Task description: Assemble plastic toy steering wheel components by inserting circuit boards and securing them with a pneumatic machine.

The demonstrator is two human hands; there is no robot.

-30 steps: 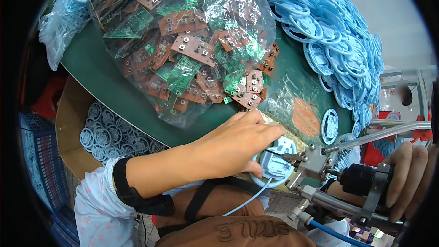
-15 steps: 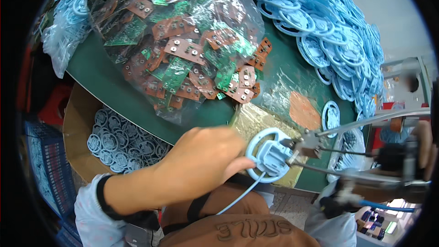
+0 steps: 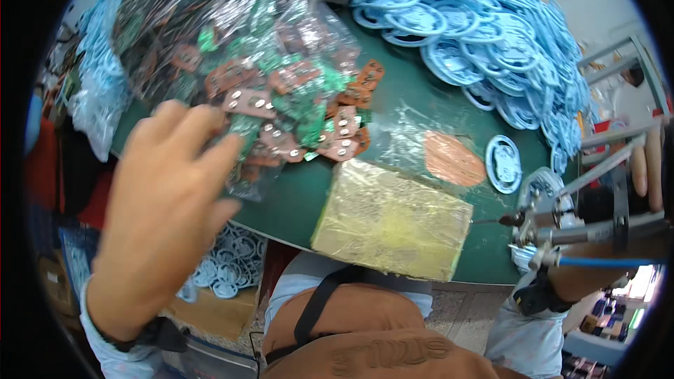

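My left hand (image 3: 168,193) reaches over the front left of a clear plastic bag (image 3: 235,35) full of brown and green circuit boards (image 3: 249,103). Its fingers are apart and somewhat blurred, and nothing shows between them. At the right edge, my right hand (image 3: 644,174) is wrapped round a powered screwdriver (image 3: 597,221) with metal rods and a blue hose (image 3: 604,262). The driver's thin tip points left, beside a yellowish block (image 3: 393,221) wrapped in clear film. No part lies on the block.
Light-blue ring-shaped plastic parts (image 3: 484,38) are heaped at the back right of the green table (image 3: 281,221). A single ring part (image 3: 503,164) lies near the driver. Below the table's front left edge, a cardboard box (image 3: 217,314) holds several more.
My left hand has let go of the light-blue ring part and moved left to the bag. The ring part is gone from the block. The screwdriver has drawn back to the right.
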